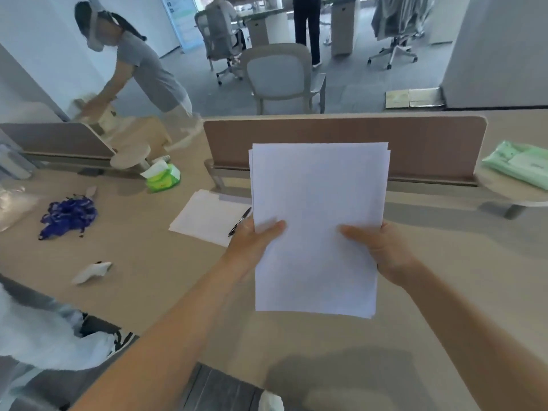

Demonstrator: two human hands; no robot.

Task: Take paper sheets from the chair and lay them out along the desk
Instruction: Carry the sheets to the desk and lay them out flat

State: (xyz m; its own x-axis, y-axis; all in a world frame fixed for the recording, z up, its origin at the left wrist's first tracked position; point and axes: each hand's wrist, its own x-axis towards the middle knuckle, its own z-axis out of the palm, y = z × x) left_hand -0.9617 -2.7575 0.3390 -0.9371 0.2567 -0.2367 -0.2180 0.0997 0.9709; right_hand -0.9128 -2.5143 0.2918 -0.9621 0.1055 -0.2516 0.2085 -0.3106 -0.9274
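A stack of white paper sheets (pixel 318 203) is held upright over the beige desk (pixel 444 277), in front of the brown divider panel. My left hand (pixel 252 241) grips its left edge with the thumb on the front. My right hand (pixel 376 247) grips the right edge the same way. More white sheets (pixel 207 216) lie flat on the desk to the left, with a black pen (pixel 239 222) on their right edge. The chair the sheets came from is not clearly in view.
A brown divider panel (pixel 415 143) runs along the desk's far side. A green tissue pack (pixel 162 178), a blue bundle (pixel 68 215) and crumpled white paper (pixel 92 272) lie at the left. A green packet (pixel 519 164) sits far right. Another person (pixel 139 63) bends over beyond the desk.
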